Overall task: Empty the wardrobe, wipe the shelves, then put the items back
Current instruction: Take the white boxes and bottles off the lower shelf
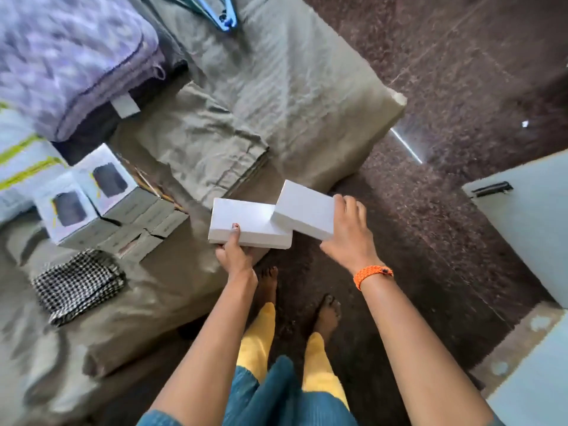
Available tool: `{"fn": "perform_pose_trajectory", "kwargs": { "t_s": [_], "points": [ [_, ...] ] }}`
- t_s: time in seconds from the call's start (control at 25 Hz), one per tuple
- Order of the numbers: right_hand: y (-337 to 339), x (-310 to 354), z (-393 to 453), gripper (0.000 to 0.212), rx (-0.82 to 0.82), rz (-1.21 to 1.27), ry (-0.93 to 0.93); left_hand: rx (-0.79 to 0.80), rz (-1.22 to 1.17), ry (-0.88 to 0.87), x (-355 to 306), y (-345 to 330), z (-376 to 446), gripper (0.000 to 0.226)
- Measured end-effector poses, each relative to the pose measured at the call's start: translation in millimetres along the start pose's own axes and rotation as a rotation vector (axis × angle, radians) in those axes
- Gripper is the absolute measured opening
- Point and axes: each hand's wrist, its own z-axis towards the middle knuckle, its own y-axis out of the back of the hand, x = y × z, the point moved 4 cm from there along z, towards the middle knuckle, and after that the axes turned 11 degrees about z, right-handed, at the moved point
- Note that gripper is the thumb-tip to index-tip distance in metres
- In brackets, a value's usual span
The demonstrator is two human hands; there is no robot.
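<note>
Holding one white box [246, 222] in the left grip [235, 253], the right grip [347, 232] clasps the other white box [302, 207] overlapping it.

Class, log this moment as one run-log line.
left hand: holds lower white box | right hand: holds upper white box | boxes overlap, above bed edge

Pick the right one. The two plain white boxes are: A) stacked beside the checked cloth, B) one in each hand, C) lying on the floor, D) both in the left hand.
B: the left hand grips one white box and the right hand holds the other box, which overlaps the first.
</note>
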Motion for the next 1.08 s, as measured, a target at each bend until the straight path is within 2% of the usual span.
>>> {"fn": "perform_pose_trajectory", "kwargs": {
  "t_s": [0.24, 0.52, 0.64, 0.72, 0.8, 0.92, 1.08],
  "points": [
    [-54, 89, 12, 0.084, 0.305, -0.134, 0.274, -0.249, -0.269, 0.061, -9, 102, 27, 0.046],
    [-92, 178, -37, 0.087, 0.545, -0.222, 0.515, -0.517, -0.257, 0.013, -7, 226, 17, 0.057],
    [-109, 233, -69, 0.089, 0.458, -0.248, 0.63, -0.606, -0.367, -0.028, -22, 274, 19, 0.053],
    [-129, 274, -87, 0.087, 0.415, -0.181, 0.685, -0.649, -0.4, -0.068, -43, 306, 34, 0.046],
    [-153, 311, -100, 0.083, 0.43, -0.111, 0.681, -0.68, -0.415, -0.084, -69, 340, 54, 0.04],
    [-188, 363, -102, 0.083, 0.38, -0.058, 0.622, -0.745, -0.474, -0.099, -112, 386, 84, 0.042],
    [-234, 443, -84, 0.077, 0.326, -0.068, 0.659, -0.765, -0.573, -0.121, -169, 444, 129, 0.048]
  ]
}}
